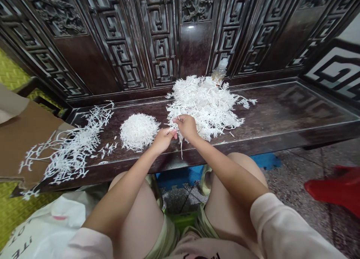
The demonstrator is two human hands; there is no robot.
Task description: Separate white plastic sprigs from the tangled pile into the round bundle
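My left hand (165, 139) and my right hand (186, 128) meet above the front part of a dark wooden bench (270, 116). Between their pinched fingertips is a white branching sprig (181, 146), its thin end hanging toward the bench edge. Most of the sprig is hidden by the fingers or blends into the pile behind. Just beyond my right hand lies a large heap of white branched sprigs (202, 101). A rounded pile of small white snipped-looking pieces (139, 131) sits left of my left hand. Bare, thin white stems (75, 150) lie tangled farther left.
A clear bottle with a white cap (221, 68) stands behind the large heap, against the carved wooden backrest (194, 45). Brown cardboard (36, 139) is at the left end, with a white printed bag (53, 221) below it. Something red (334, 187) stands on the floor at right.
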